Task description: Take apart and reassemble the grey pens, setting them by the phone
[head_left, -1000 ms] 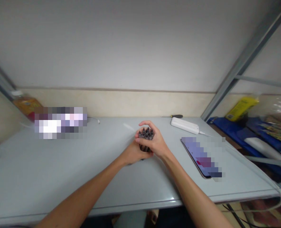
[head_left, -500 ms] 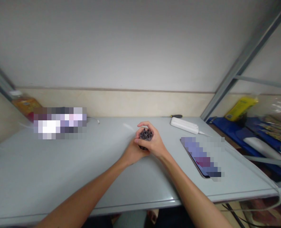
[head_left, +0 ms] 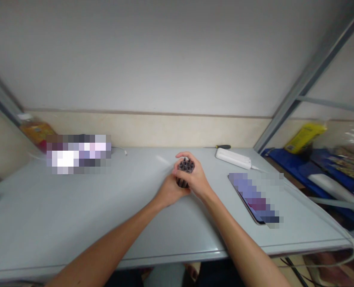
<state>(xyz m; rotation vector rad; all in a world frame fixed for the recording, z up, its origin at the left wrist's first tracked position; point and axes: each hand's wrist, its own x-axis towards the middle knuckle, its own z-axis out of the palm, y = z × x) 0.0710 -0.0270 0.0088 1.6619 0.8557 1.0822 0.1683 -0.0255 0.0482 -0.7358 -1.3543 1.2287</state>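
A tight bundle of dark, pen-like sticks [head_left: 185, 166] stands roughly on end between my two hands at the middle of the desk. Its round cluster of dark ends faces up toward me, and a little of its side shows lower down. My right hand [head_left: 195, 174] curls around the right and top, thumb across the front and forefinger arched over the back. From the left and below, my left hand [head_left: 171, 189] is closed around the lower part. Most of its fingers are hidden behind the bundle and the other hand. What kind of sticks these are is too small to tell.
Right of my hands lie a phone-like slab [head_left: 253, 199], a white power strip [head_left: 233, 158] with a cable, and a screwdriver [head_left: 224, 146] by the wall. A blurred-out object [head_left: 78, 154] and an orange bottle [head_left: 38, 129] stand back left. A yellow packet [head_left: 305, 137] sits on the right shelf.
The stick ends on top look more distinct and stand up unevenly now. Both hands keep their grip around the bundle; the whole view has shifted slightly.
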